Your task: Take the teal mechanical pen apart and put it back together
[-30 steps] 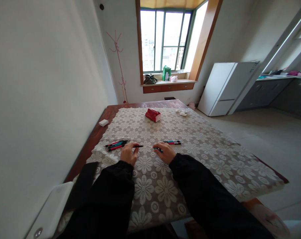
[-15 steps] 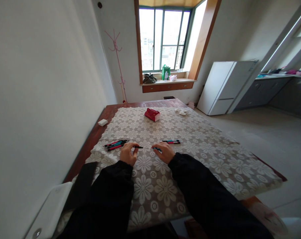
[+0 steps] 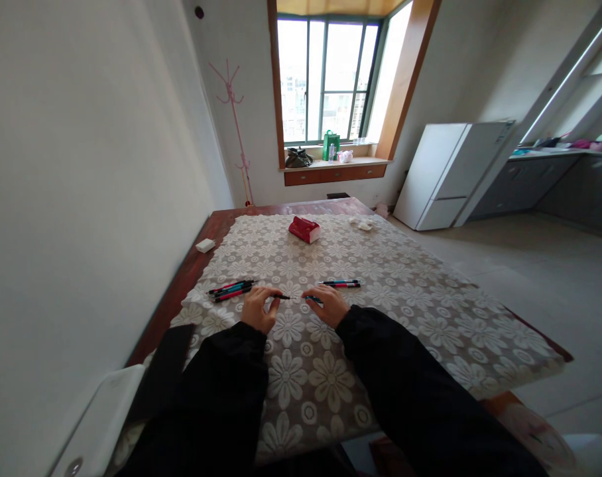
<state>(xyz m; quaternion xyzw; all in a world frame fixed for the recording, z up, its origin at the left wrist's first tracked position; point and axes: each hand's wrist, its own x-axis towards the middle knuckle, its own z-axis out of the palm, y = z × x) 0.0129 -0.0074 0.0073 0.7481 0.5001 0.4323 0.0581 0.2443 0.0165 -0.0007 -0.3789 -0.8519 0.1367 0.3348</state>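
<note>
Over the patterned cloth, my left hand pinches a slim black pen part between thumb and fingers. My right hand is closed on a blue pen barrel, facing it. A thin pale piece, perhaps a refill, bridges the narrow gap between the two parts; its ends are too small to make out. Just left of my left hand lies a group of pens in black, red and blue. Beyond my right hand, a smaller group of pens rests on the cloth.
A lace tablecloth with flowers covers most of the wooden table. Farther back stand a red tissue pack and some crumpled white tissue. A white box sits at the left edge, and a dark flat object lies near my left sleeve.
My left hand has shifted slightly right with the black pen part, and the gap to the blue barrel is smaller. My right hand stays almost in place.
</note>
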